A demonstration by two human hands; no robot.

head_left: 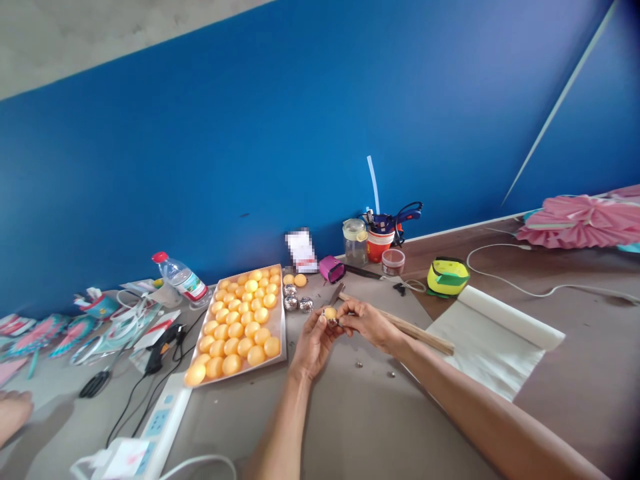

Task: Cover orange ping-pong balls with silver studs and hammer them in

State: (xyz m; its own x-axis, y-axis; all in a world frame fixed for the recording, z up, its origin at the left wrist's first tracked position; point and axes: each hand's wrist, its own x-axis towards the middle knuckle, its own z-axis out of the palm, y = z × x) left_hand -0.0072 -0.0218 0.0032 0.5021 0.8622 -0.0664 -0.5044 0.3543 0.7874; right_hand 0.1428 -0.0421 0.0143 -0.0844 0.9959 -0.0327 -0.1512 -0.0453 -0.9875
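An orange ping-pong ball [330, 312] with something shiny and silver about its lower side is held between my two hands over the table. My left hand [315, 341] is closed round it from the left, with the thumb on its side. From the right, my right hand [369, 323] pinches at the ball's edge; what exactly its fingertips grip is too small to tell. Just beyond lie foil-covered balls [306, 305] and a loose orange ball [300, 280]. A hammer's wooden handle [420, 333] passes behind my right hand. Small silver bits [359, 365] lie nearer me.
A shallow box [283, 333] of orange balls stands left. White sheet roll [510, 320] and yellow-green tape [449, 277] lie right. Along the blue wall are a jar [355, 243], red cups [379, 247] and a bottle [185, 280]. Another person's hand [14, 415] rests far left, beyond a power strip [165, 417].
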